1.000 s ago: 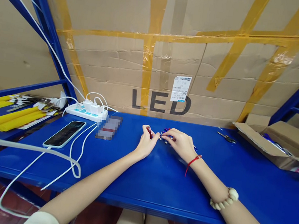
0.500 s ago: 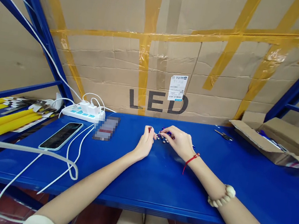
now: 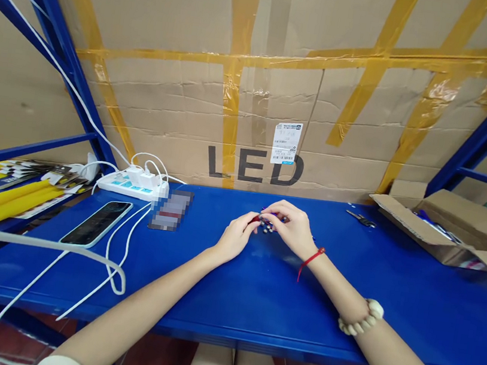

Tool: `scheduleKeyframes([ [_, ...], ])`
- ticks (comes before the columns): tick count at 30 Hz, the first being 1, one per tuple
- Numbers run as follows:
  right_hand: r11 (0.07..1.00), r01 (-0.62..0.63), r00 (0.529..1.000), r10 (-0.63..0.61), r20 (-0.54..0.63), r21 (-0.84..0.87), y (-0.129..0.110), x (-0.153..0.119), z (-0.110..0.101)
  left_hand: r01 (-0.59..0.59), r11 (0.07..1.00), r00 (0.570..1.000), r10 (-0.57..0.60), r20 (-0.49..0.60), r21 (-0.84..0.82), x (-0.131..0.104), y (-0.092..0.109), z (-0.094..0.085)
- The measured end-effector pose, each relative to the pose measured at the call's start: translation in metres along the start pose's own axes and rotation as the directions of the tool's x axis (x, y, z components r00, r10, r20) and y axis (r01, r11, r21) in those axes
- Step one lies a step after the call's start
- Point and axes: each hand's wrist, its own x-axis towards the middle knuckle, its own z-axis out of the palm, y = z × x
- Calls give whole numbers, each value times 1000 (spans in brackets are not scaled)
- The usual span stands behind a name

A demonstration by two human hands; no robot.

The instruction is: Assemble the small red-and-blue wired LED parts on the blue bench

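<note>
Both hands meet just right of centre in the frame, above the blue tabletop [image 3: 321, 302]. The left hand [image 3: 236, 236] has its grip curled closed, thumb and fingers pinching a dark red piece [image 3: 254, 220]. Over from the right, the right hand [image 3: 289, 228] has thumb and forefinger drawn together at that piece's upper end, pinching what looks like a small part, too tiny and too covered to name.

The step in hand, I'd judge, is fingertip work at that meeting point, one hand steadying while the other handles the fine bit. A move from here calls for a firm left hold and careful lining-up by the right fingertips.

Now the direction: the visible strip of red slants, its long axis seeming to run from lower left to upper right in the frame. Fingers cover both ends, so which end leads, I cannot tell.

Just beneath the right fingers, a cluster of small blue and pale pieces [image 3: 266, 229] lies on the tabletop, partly hidden by the hand. Farther out, at the right of the frame, sits an open cardboard box [image 3: 446, 250].
</note>
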Motion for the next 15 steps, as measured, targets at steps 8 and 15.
scheduleKeyframes([
  [8, 897, -325, 919, 224, 325, 300, 5, 9, -10, -123, 984, 988, 108, 113, 128, -4, 1, -11],
  [15, 924, -335, 887, 242, 393, 186, 14, 7, -13, -167, 953, 980, 132, 149, 253, -8, 4, -13],
])
